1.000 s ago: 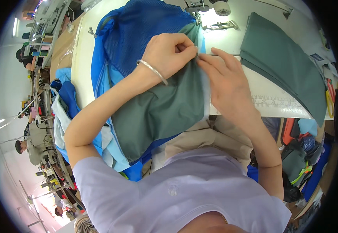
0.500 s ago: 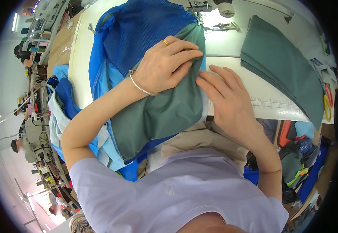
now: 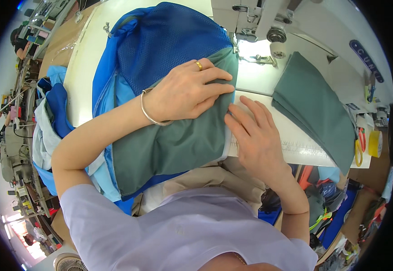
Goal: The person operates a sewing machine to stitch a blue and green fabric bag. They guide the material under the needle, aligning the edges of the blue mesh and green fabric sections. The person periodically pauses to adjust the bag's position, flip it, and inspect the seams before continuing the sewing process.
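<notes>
Head view: nearest lies the person's lavender shirt (image 3: 169, 230), with beige cloth (image 3: 201, 181) over the lap beyond it. Green fabric (image 3: 174, 156) hangs from the lap-side edge of the white tabletop (image 3: 81, 99) and spreads across it. On that fabric the left hand (image 3: 188, 90), wearing a bracelet (image 3: 144, 108), rests palm down, partly open, fingers loosely bent and gripping nothing visible. Just beside it, the right hand (image 3: 255, 133) is half open, fingertips at the fabric's right edge; whether they pinch it I cannot tell. Folded green cloth (image 3: 314, 113) lies to the right. Farther off, blue mesh (image 3: 174, 36) adjoins the green fabric, whose far corner reaches the sewing machine's presser foot (image 3: 235, 45).
</notes>
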A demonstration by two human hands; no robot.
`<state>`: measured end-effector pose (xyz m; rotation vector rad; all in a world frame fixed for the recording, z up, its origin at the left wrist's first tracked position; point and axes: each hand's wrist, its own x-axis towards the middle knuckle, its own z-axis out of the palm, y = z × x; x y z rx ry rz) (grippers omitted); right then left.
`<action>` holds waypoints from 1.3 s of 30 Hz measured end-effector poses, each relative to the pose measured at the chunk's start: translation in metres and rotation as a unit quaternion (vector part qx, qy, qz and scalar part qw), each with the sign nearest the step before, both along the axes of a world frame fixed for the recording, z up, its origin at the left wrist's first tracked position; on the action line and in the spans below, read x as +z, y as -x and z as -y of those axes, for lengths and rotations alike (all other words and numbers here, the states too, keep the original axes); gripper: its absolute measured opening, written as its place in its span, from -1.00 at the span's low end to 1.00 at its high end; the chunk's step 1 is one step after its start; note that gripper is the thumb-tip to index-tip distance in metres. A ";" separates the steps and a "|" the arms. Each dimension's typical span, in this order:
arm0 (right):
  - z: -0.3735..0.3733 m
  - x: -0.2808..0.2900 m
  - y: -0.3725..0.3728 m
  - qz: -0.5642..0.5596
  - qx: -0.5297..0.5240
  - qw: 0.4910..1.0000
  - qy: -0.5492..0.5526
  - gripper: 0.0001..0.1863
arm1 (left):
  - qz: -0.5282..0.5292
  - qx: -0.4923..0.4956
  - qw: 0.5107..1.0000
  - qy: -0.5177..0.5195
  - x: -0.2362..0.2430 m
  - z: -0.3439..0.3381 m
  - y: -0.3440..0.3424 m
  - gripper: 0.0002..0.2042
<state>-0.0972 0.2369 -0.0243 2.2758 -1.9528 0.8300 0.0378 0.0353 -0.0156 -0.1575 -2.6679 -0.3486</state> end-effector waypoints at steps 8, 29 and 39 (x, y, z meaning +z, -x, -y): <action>0.014 -0.003 0.007 -0.010 -0.024 1.000 0.012 -0.60 | 0.008 -0.019 1.000 -0.009 -0.002 0.027 0.013 -0.67; -0.053 -0.053 -0.119 0.706 0.223 0.635 -0.221 -0.72 | 0.205 0.270 0.940 0.043 0.007 0.080 -0.093 -0.51; -0.041 0.004 -0.094 0.290 0.247 0.914 0.140 -0.67 | 0.346 0.448 0.820 -0.082 0.094 0.039 -0.099 -0.49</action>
